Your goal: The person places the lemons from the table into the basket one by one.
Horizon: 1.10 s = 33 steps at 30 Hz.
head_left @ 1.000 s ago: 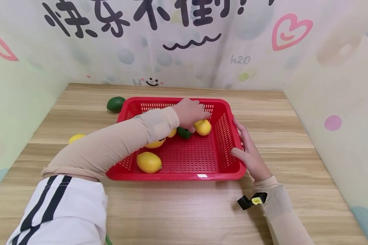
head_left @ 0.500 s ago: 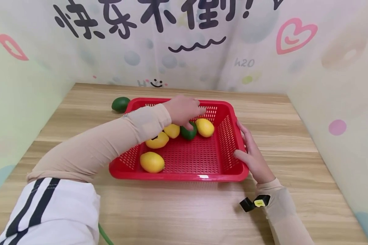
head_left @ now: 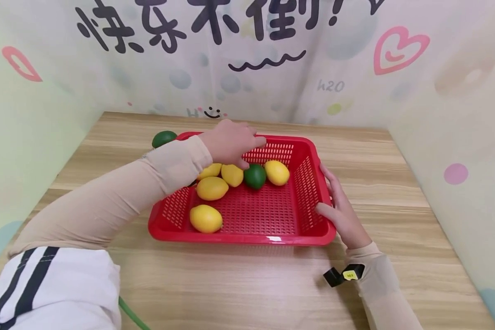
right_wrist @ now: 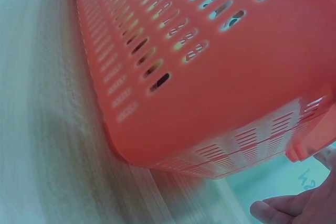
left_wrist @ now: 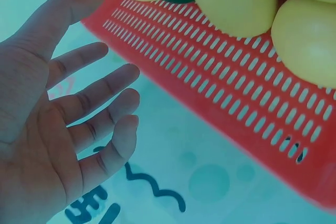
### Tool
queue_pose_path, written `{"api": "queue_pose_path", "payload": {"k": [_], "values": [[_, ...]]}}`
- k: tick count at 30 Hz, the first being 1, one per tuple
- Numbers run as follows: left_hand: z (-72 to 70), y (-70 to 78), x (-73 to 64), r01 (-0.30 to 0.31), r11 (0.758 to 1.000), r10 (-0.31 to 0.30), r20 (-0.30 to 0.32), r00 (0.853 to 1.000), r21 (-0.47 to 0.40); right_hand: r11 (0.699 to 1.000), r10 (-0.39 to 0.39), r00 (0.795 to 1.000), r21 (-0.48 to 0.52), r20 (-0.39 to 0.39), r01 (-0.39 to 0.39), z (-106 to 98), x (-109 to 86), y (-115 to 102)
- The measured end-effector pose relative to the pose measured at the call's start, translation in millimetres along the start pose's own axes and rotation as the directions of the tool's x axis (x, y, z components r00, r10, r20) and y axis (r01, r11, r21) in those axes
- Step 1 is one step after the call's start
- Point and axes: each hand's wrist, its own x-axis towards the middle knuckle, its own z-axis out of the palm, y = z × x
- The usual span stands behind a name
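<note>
A red plastic basket with slotted walls sits on the table. Inside lie several lemons and one dark green, avocado-like fruit, mostly along its back and left. Over the back rim hovers my left hand, its fingers loosely spread and holding nothing; the left wrist view shows the bare palm beside the basket wall. My right hand grips the basket's right rim, thumb on top and fingers along the outside. In the right wrist view only part of that hand shows.
A second dark green fruit lies on the table behind the basket's left corner, partly hidden by the left arm. A green cord runs near the front left. Printed curtain walls enclose the table.
My left hand has drawn back leftward and up from the green fruit in the basket, uncovering it and the lemons. The right hand stays on the rim. The whole view has shifted slightly.
</note>
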Motion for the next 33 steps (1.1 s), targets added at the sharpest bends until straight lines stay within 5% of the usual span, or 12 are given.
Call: {"api": "queue_pose_path", "payload": {"k": [7,33], "values": [[-7.2,-8.8,-18.6,0.032,0.999,-0.032,-0.034,0.999,0.007,1.0,-0.008,1.0,-0.003,-0.004,0.007,1.6,0.9,0.1],[12.3,-46.6,-77.4,0.226,0.97,-0.229,-0.024,0.973,-0.086,1.0,-0.009,1.0,-0.013,0.004,0.009,0.4,0.3,0.0]]}}
